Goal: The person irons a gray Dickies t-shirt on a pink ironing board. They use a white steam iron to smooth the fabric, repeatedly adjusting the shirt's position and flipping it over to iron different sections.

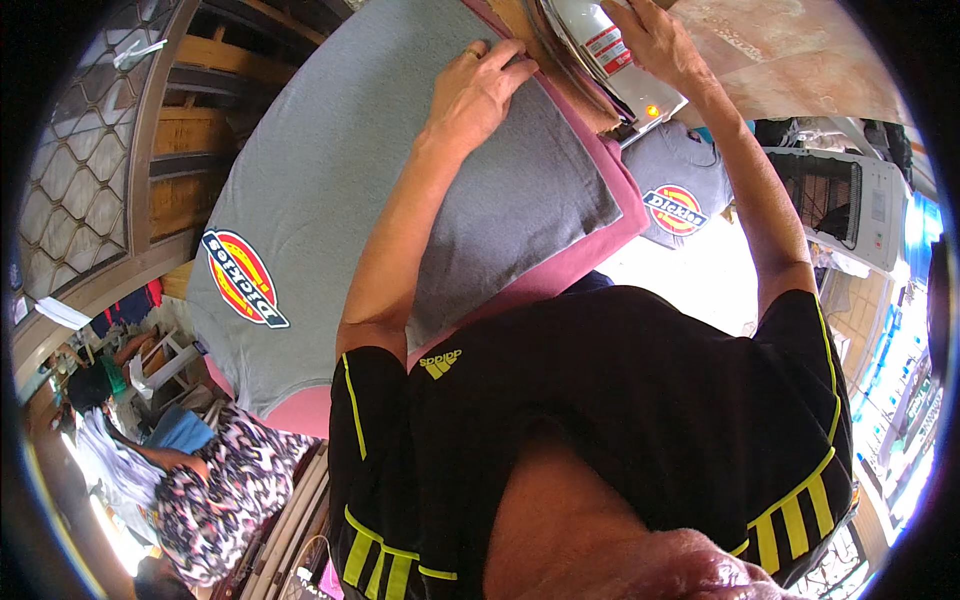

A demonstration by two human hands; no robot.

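A grey T-shirt (pixel 340 180) with a bright oval logo patch (pixel 245 280) lies spread out before me, over a pink T-shirt (pixel 540 275) whose edge shows beneath. My left hand (pixel 480 95) is on the grey shirt close to its far right edge, fingers bent and closed on the cloth. My right hand (pixel 655 42) grips the upper part of a white machine (pixel 600 65) with red labels and a glowing orange light. The picture's edge cuts off part of these fingers. Beside the shirts, layered flat sheets (pixel 560 60) run along the machine's side.
Another grey shirt (pixel 680 185) with the same patch lies right of the machine. A pinkish tabletop (pixel 790 60) is at the far right, near a white heater-like appliance (pixel 840 205). At left stands a metal lattice gate (pixel 80 150); a person in a patterned garment (pixel 230 490) is at lower left.
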